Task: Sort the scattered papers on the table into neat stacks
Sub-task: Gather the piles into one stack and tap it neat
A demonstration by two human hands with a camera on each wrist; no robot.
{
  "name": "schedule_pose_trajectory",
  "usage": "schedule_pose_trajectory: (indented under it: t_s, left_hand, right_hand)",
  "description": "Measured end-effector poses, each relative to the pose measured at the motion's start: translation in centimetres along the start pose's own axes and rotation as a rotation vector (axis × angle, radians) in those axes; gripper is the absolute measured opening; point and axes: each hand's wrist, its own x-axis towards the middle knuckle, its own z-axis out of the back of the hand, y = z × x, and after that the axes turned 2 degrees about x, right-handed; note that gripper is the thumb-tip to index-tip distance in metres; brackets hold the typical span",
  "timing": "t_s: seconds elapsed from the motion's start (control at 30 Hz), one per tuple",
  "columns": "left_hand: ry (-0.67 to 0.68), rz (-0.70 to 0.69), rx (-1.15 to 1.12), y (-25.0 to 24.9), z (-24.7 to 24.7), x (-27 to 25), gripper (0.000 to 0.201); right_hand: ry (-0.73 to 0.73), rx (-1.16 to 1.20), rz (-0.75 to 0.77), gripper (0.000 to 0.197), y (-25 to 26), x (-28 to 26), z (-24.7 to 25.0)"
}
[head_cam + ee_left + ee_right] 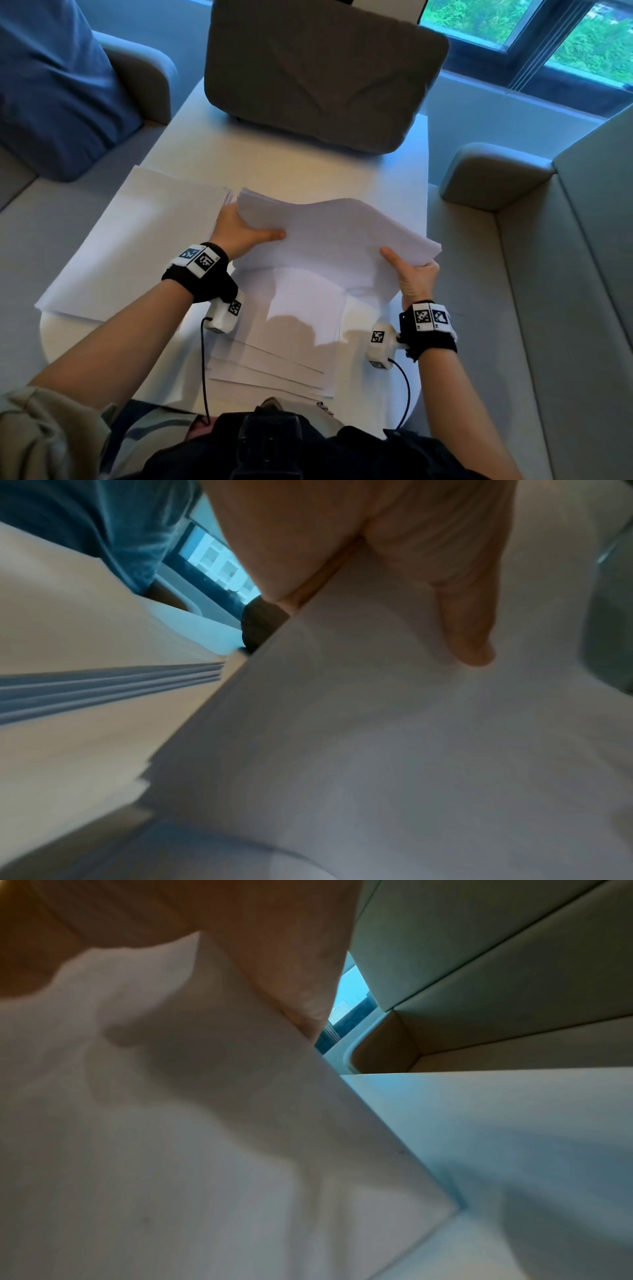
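holding a bundle of white sheets [329,236] above the middle of the table [274,164], both hands keep it off the surface. the bundle sags and waves between the two grips, so i judge it is light but soft, w/o own stiffness; sheets are smooth and can slide on each other, and the far edge is already fanned a bit. left hand [239,233] is clamped on the 9 o'clock edge, thumb on top and fingers under. in the left wrist view the thumb [469,620] presses flat on the top sheet. right hand [414,277] is clamped on the corner at approx 4 o'clock, thumb on top; the right wrist view shows only paper and palm, blurred. best hold, i think, is the two opposite short edges w/ a firm pinch, then tap the edges on the table to make them even.

under the bundle, at 6 o'clock, loose sheets [291,342] lie fanned and not aligned. at 9 o'clock a bigger stack [137,240] lies flat, rather neat, its corner over the table edge. at 12 o'clock a grey cushion [322,75] rests on the table. sofas stand on both sides.
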Motion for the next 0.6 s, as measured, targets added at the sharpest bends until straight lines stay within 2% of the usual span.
schedule_pose_trajectory:
  t_s: [0.07,0.13,0.23,0.3,0.37,0.43,0.47,0.5,0.6]
  left_hand:
    - [-0.006,0.002,-0.005,-0.4,-0.2,0.1,0.036]
    - [-0.013,-0.055,0.001,-1.3,-0.4,0.2,0.03]
    - [-0.006,-0.217,0.045,-3.6,-0.6,0.0,0.024]
    - [0.094,-0.446,0.066,-5.6,-1.0,-0.5,0.015]
    - [0.228,-0.719,0.118,-7.8,-1.7,-1.4,0.012]
    - [0.297,-0.857,0.184,-9.4,-2.4,-1.9,0.013]
    - [0.301,-0.878,0.206,-9.8,-2.7,-1.8,0.015]
    - [0.298,-0.867,0.221,-10.0,-2.8,-1.8,0.017]
    - [0.275,-0.676,0.336,-9.6,-2.4,-1.1,0.019]
  right_hand:
    - [-0.002,-0.058,0.01,0.037,0.3,0.2,-0.4]
    - [-0.053,-0.198,0.069,0.054,0.6,0.6,-0.4]
    - [-0.159,-0.466,0.32,0.099,1.5,0.9,-0.4]
    - [-0.172,-0.689,0.543,0.112,2.7,0.8,-0.9]
    - [-0.028,-0.92,0.731,0.1,4.3,0.4,-1.6]
    - [0.236,-0.909,0.749,0.057,5.0,0.3,-2.2]
    - [0.326,-0.841,0.723,0.035,5.1,0.2,-2.2]
    - [0.368,-0.777,0.714,0.02,5.1,0.2,-2.0]
    - [0.354,-0.679,0.718,0.005,5.3,-0.4,-0.9]
